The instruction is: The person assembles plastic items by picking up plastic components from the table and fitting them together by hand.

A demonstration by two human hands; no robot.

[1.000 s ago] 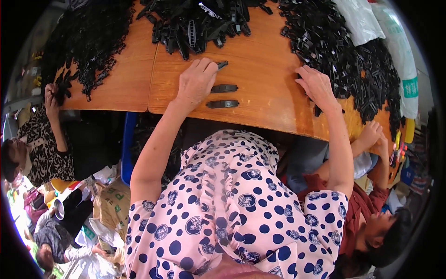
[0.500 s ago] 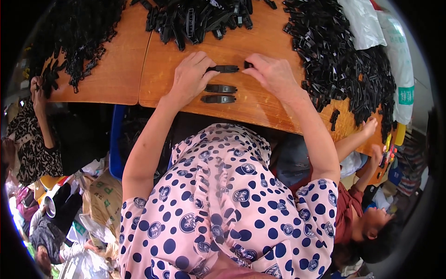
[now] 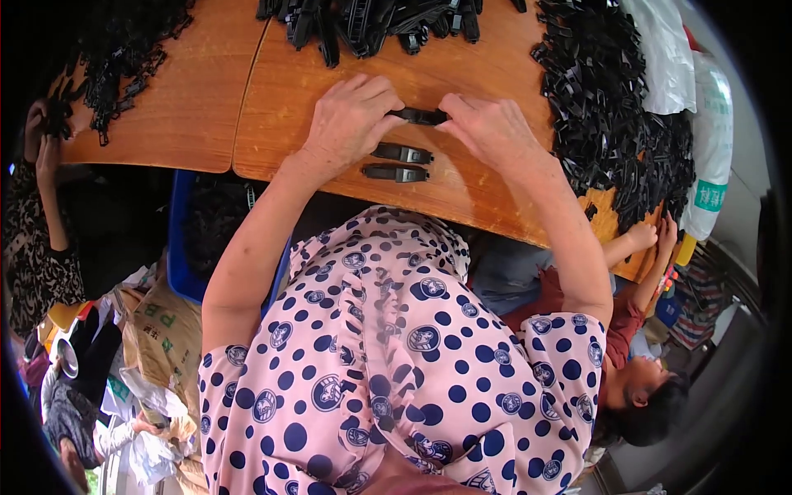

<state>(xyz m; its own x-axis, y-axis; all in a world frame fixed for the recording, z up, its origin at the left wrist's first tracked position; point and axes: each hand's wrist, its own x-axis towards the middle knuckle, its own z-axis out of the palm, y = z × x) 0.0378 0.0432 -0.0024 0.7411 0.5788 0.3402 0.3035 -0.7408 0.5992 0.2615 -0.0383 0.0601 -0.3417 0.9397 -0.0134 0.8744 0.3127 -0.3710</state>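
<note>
Between my two hands is a slim, elongated black plastic piece (image 3: 422,116), held level just above or on the wooden table (image 3: 330,62). My left hand (image 3: 356,115) pinches its left end, thumb and fingers closed. At the other end, my right hand (image 3: 485,125) has its fingertips closed on the piece, and any smaller part there is hidden by the fingers. Nearer to me lie two similar black plastic pieces (image 3: 403,153), side by side and parallel, each with a greyish middle section.
Long black pieces are heaped (image 3: 371,25) at the table's far side. A large pile of small black parts (image 3: 610,107) covers the right, beside white plastic bags (image 3: 711,140). Another pile (image 3: 136,58) lies left. A blue bin (image 3: 183,239) stands below the edge. Co-workers' hands (image 3: 648,235) work at both sides.
My right hand has brought its small black part leftward against the end of the piece in my left hand, closing the gap between them. The whole view has shifted slightly.
</note>
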